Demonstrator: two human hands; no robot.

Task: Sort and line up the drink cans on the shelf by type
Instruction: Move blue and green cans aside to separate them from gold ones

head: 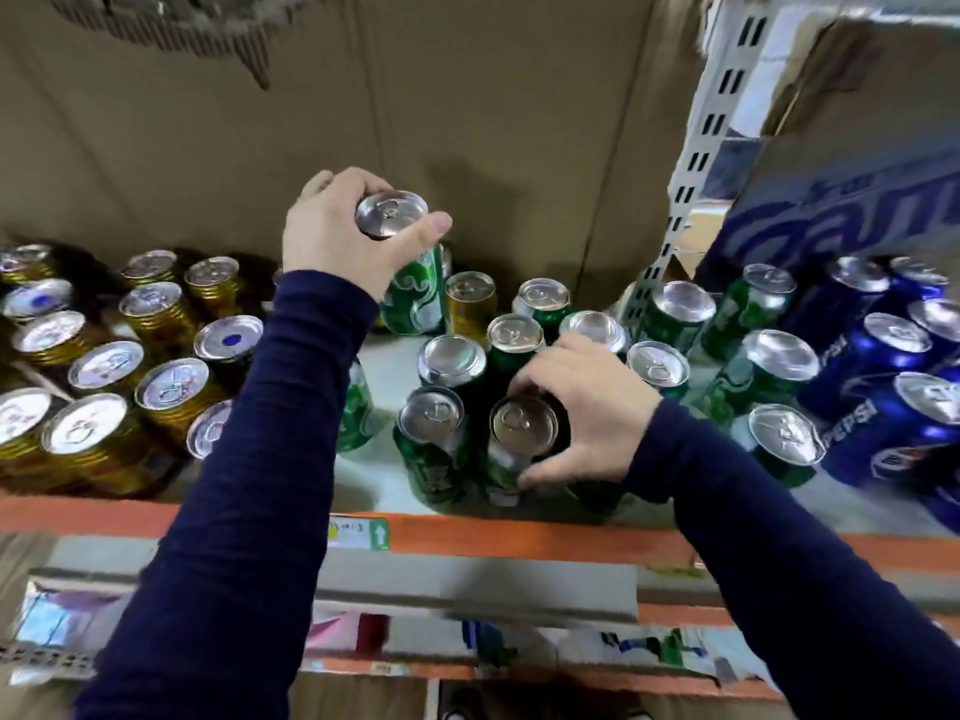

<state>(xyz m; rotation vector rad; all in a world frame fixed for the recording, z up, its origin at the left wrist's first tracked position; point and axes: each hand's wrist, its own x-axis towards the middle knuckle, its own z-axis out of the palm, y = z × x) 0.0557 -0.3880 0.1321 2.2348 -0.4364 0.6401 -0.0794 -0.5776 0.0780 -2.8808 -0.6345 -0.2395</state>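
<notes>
My left hand [337, 231] grips a light green can [410, 288] by its top and holds it raised above the back of the white shelf [363, 475]. My right hand [587, 413] is curled round a dark green can [511, 449] standing at the shelf's front, in a cluster of dark green cans [436, 439]. One gold can [470, 306] stands among the green ones behind. Gold cans [156, 314] fill the left side. More green cans [763, 376] and blue Pepsi cans [883, 350] stand at the right.
A cardboard wall [467, 122] closes the back of the shelf. A perforated white upright [691, 163] and a blue printed carton [857, 210] stand at the right. An orange rail [519, 532] with a price tag [358, 532] edges the front; lower shelves lie beneath.
</notes>
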